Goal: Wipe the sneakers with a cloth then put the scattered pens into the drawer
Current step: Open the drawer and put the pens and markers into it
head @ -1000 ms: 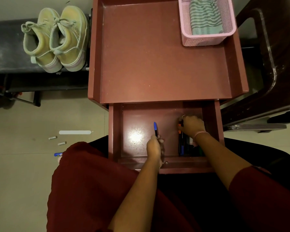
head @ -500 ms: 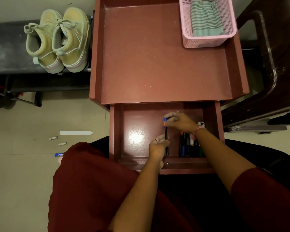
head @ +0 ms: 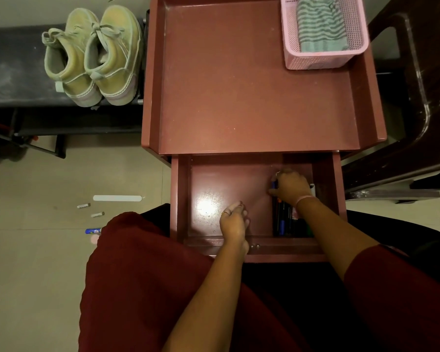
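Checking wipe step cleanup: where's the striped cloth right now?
In the head view the green-and-grey striped cloth lies inside the pink mesh plastic basket, at the far right corner of the reddish-brown table top, beyond the open drawer.

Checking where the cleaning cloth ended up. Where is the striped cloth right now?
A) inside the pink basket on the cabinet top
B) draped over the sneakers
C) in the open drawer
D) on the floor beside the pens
A: the striped cloth lies folded inside the pink basket, which stands at the far right corner of the cabinet top.
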Demonstrator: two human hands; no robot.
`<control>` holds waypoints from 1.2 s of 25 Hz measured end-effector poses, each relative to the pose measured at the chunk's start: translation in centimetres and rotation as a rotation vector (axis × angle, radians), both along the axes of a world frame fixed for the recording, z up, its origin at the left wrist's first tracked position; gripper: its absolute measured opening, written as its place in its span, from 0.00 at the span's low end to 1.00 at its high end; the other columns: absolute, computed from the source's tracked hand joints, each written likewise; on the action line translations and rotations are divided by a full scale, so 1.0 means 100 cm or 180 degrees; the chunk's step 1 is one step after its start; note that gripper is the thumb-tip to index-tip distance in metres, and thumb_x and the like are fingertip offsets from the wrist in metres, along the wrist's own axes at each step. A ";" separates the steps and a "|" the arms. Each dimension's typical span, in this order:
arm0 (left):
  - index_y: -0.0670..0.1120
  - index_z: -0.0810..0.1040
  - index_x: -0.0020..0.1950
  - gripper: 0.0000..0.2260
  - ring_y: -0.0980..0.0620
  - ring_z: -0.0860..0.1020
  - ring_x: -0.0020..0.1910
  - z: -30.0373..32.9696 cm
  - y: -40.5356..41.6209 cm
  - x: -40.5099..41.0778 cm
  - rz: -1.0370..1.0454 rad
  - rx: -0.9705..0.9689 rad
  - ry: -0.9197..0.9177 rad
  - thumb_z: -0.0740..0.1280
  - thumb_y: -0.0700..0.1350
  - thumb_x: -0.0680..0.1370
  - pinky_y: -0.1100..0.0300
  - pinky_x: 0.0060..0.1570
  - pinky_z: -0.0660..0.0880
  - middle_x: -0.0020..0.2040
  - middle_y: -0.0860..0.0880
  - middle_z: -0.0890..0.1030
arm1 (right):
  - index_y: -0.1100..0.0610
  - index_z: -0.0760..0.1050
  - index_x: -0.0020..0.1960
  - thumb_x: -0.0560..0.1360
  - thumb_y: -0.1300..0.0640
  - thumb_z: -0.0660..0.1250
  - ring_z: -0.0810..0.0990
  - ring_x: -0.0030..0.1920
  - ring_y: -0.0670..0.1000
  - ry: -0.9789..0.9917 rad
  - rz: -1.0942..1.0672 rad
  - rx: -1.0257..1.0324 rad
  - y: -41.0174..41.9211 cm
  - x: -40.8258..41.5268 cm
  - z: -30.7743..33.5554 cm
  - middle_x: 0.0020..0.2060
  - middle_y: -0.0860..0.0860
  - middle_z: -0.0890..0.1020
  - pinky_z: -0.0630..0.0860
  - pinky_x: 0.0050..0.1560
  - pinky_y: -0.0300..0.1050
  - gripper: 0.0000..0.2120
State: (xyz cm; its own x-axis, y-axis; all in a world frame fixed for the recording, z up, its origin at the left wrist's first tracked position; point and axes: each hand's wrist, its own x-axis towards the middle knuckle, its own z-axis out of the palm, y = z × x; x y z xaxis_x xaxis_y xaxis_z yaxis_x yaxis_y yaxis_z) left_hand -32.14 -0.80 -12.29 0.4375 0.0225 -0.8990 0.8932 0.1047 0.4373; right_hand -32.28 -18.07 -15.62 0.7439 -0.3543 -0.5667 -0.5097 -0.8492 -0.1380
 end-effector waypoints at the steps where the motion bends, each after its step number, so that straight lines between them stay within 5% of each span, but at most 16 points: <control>1: 0.45 0.78 0.55 0.08 0.55 0.78 0.43 0.001 -0.001 0.000 0.0000 -0.0016 0.0019 0.63 0.38 0.79 0.65 0.42 0.74 0.47 0.47 0.81 | 0.57 0.76 0.60 0.74 0.51 0.69 0.75 0.59 0.59 0.0024 0.0035 0.0037 -0.002 0.001 0.000 0.61 0.58 0.75 0.74 0.56 0.50 0.18; 4: 0.44 0.77 0.57 0.08 0.52 0.79 0.49 0.004 0.000 0.000 0.0011 -0.0055 0.0036 0.62 0.37 0.79 0.63 0.45 0.74 0.50 0.46 0.81 | 0.59 0.75 0.60 0.74 0.54 0.69 0.77 0.58 0.59 0.0140 0.0123 0.0178 -0.005 0.002 0.001 0.60 0.58 0.77 0.75 0.57 0.51 0.17; 13: 0.44 0.77 0.58 0.09 0.57 0.78 0.45 0.013 0.009 0.002 -0.0125 -0.0118 -0.0052 0.62 0.37 0.80 0.65 0.45 0.74 0.48 0.51 0.81 | 0.62 0.72 0.64 0.75 0.57 0.68 0.73 0.62 0.60 0.0152 0.0160 0.0625 -0.010 -0.007 0.012 0.61 0.61 0.73 0.69 0.61 0.47 0.20; 21: 0.41 0.77 0.60 0.10 0.58 0.77 0.38 0.052 0.051 0.023 -0.0315 -0.0104 -0.0345 0.63 0.37 0.79 0.67 0.36 0.73 0.42 0.50 0.80 | 0.62 0.77 0.60 0.77 0.67 0.60 0.76 0.60 0.56 -0.0282 -0.0036 0.0814 -0.015 -0.020 0.086 0.58 0.58 0.79 0.69 0.60 0.42 0.14; 26: 0.47 0.78 0.58 0.09 0.57 0.79 0.44 0.101 0.091 0.050 -0.0328 -0.0243 -0.0690 0.63 0.39 0.79 0.65 0.43 0.75 0.46 0.52 0.81 | 0.60 0.77 0.60 0.78 0.65 0.61 0.78 0.57 0.52 -0.0614 0.0016 0.0883 0.014 -0.028 0.139 0.56 0.55 0.80 0.68 0.54 0.36 0.13; 30: 0.46 0.78 0.59 0.10 0.58 0.77 0.40 0.135 0.139 0.079 -0.0073 -0.0314 -0.1015 0.63 0.38 0.79 0.67 0.36 0.72 0.42 0.52 0.80 | 0.59 0.78 0.59 0.77 0.64 0.63 0.79 0.51 0.49 -0.0817 0.0186 0.1000 0.058 -0.014 0.175 0.55 0.53 0.81 0.72 0.54 0.39 0.12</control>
